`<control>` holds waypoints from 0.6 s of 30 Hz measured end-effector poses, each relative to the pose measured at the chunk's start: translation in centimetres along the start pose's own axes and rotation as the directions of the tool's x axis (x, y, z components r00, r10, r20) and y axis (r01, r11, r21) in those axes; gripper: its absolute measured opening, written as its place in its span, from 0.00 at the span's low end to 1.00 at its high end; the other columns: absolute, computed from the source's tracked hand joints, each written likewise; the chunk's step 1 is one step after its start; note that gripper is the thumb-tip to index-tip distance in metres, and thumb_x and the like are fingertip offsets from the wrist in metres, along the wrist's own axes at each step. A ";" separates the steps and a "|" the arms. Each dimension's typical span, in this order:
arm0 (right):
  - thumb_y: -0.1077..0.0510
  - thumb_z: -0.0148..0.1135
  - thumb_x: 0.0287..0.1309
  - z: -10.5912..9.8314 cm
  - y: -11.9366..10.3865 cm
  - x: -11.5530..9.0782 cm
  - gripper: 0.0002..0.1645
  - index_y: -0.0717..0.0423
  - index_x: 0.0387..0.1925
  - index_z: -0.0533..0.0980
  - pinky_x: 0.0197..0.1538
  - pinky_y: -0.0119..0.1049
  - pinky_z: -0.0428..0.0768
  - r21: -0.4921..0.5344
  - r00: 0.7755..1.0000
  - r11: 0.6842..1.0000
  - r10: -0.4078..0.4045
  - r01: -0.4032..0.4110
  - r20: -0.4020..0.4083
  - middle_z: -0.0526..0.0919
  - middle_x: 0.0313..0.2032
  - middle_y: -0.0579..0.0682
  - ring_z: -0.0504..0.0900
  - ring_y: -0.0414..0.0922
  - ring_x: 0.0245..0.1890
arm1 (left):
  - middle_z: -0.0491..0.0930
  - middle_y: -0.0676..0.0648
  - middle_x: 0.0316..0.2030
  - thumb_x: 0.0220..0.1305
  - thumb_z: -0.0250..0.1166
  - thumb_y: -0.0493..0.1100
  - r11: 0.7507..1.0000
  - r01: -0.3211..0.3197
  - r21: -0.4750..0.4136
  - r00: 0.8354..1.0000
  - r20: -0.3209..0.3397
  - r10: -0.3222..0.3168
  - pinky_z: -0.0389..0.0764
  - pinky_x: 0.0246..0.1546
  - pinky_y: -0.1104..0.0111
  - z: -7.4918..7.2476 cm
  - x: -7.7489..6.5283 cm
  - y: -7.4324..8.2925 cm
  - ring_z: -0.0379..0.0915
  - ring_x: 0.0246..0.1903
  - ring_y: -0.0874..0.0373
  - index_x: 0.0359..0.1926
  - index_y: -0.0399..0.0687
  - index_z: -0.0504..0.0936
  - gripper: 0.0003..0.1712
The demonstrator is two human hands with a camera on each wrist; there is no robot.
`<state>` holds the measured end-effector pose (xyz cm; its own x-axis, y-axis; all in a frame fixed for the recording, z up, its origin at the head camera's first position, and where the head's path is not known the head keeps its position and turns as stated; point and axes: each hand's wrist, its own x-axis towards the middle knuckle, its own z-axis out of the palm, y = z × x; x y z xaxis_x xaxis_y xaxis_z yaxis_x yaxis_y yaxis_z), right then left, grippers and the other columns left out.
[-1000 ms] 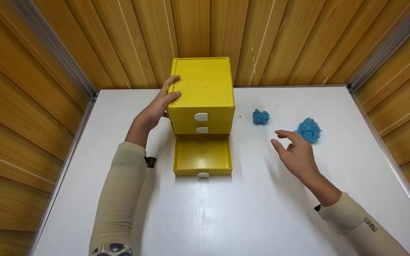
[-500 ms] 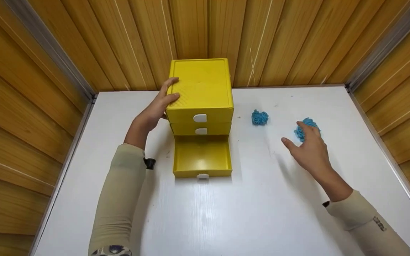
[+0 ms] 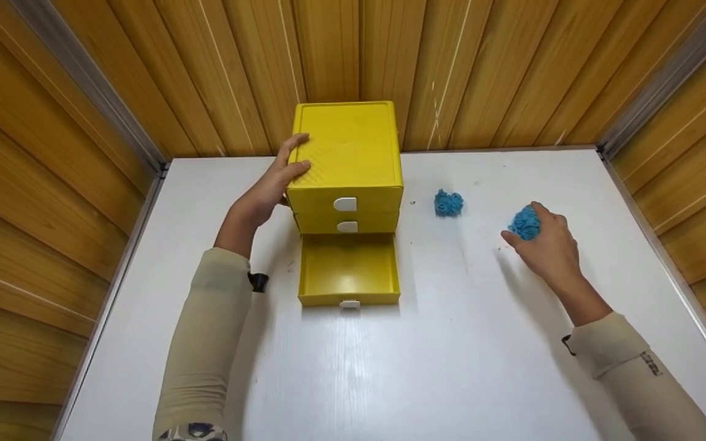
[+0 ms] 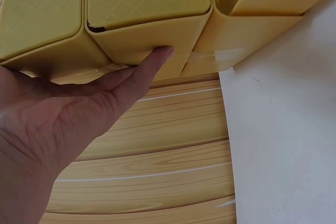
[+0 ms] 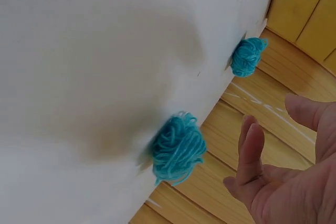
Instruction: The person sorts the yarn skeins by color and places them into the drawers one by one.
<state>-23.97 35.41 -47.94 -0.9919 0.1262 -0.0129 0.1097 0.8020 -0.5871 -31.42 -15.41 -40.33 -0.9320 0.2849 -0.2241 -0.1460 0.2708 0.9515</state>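
A yellow drawer unit stands at the back of the white table, with its bottom drawer pulled out and nothing inside it. My left hand rests against the unit's left side, two digits lying over the top edge. In the left wrist view a finger lies nearly straight along the side wall. My right hand is spread around the larger blue yarn ball. The right wrist view shows a gap between those fingers and the yarn. A smaller blue yarn ball sits between the unit and that hand.
White pull tabs mark the two upper drawers, which are pushed in. Wood-patterned panels wall the table at the back and both sides. The pulled-out drawer juts toward the front.
My right hand has moved right, from between the two yarn balls to the larger one, its thumb and fingers now at either side of it. The left hand has stayed on the drawer unit.
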 end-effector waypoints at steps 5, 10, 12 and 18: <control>0.39 0.68 0.69 0.0 1.4 1.1 0.54 0.64 0.82 0.57 0.61 0.78 0.71 -0.049 0.999 0.999 0.006 -0.004 0.037 0.64 0.68 0.83 0.68 0.81 0.66 | 0.38 0.48 0.85 0.78 0.50 0.64 1.000 0.009 0.006 1.000 0.004 -0.009 0.77 0.54 0.55 0.0 0.1 0.0 0.77 0.62 0.45 0.78 0.93 0.47 0.34; 0.40 0.68 0.69 0.2 2.0 2.1 0.51 0.64 0.80 0.61 0.59 0.75 0.73 -0.074 0.998 0.997 0.011 -0.006 0.069 0.66 0.68 0.83 0.70 0.79 0.65 | 0.39 0.48 0.85 0.79 0.50 0.64 1.000 0.002 0.007 1.000 0.006 -0.002 0.77 0.53 0.55 0.0 0.1 -0.1 0.78 0.60 0.45 0.78 0.92 0.47 0.34; 0.42 0.68 0.70 0.3 2.0 2.5 0.49 0.65 0.79 0.62 0.58 0.73 0.74 -0.078 0.997 0.997 0.007 -0.002 0.071 0.68 0.66 0.82 0.72 0.78 0.64 | 0.39 0.48 0.85 0.79 0.49 0.63 1.000 -0.007 0.006 1.000 0.006 0.007 0.78 0.52 0.55 0.0 0.0 -0.1 0.78 0.60 0.45 0.78 0.91 0.47 0.34; 0.47 0.68 0.69 0.5 2.0 3.5 0.44 0.66 0.76 0.66 0.58 0.70 0.76 -0.085 0.998 0.996 0.004 0.002 0.066 0.72 0.65 0.80 0.75 0.75 0.63 | 0.40 0.49 0.84 0.79 0.49 0.63 1.000 -0.020 0.001 1.000 0.003 0.020 0.78 0.51 0.54 0.0 -0.1 0.0 0.78 0.59 0.45 0.78 0.90 0.47 0.34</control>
<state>-27.21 37.21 -49.56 -0.9935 0.0905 -0.0688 0.1131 0.8492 -0.5159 -31.31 -15.40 -40.34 -0.9338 0.2930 -0.2056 -0.1270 0.2658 0.9556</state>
